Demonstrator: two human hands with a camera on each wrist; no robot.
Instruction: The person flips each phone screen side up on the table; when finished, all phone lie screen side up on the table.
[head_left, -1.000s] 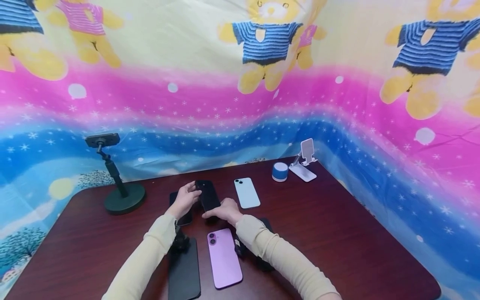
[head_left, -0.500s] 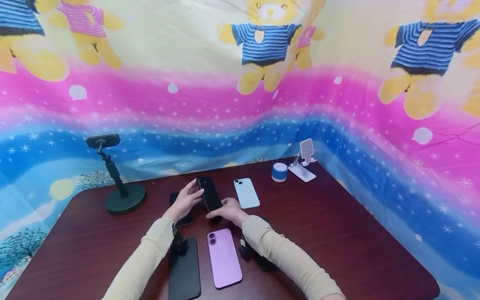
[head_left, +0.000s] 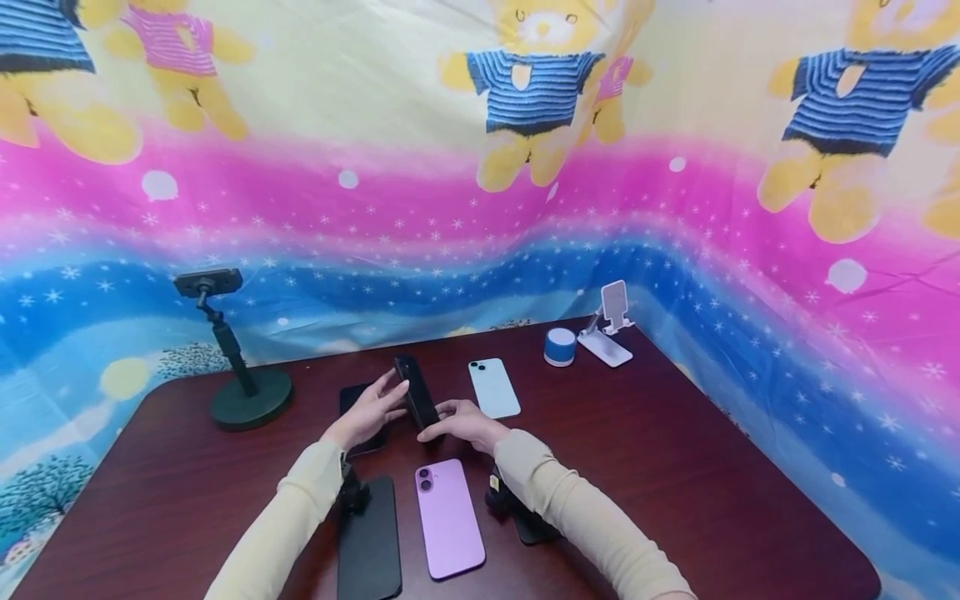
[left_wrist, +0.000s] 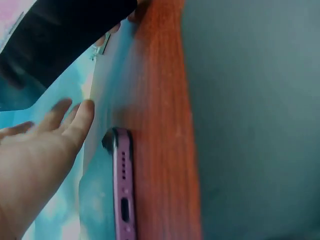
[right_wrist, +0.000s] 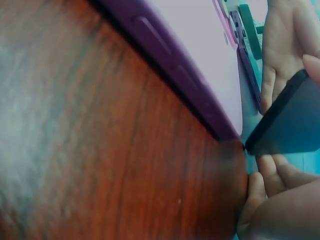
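Note:
In the head view both hands hold a black smartphone (head_left: 418, 398) tilted up over the table. My left hand (head_left: 367, 415) has its thumb and index finger at the phone's upper left edge. Its other fingers stretch out below the phone (left_wrist: 60, 42) in the left wrist view. At the lower end, my right hand (head_left: 467, 422) pinches the phone, its thumb along the bottom edge. The phone's dark face (right_wrist: 292, 117) shows between both hands in the right wrist view. A purple smartphone (head_left: 450, 518) lies back up just in front of the hands.
A black flat slab (head_left: 369, 537) and another dark phone (head_left: 371, 446) lie at left, a light blue phone (head_left: 495, 387) behind. A dark phone (head_left: 532, 527) sits under the right forearm. Farther back are a green stand (head_left: 251, 398), a blue-white cylinder (head_left: 559, 347) and a white stand (head_left: 606, 346).
The black phone has turned from lying nearly face up to standing more on edge. Both hands have shifted slightly right along with it.

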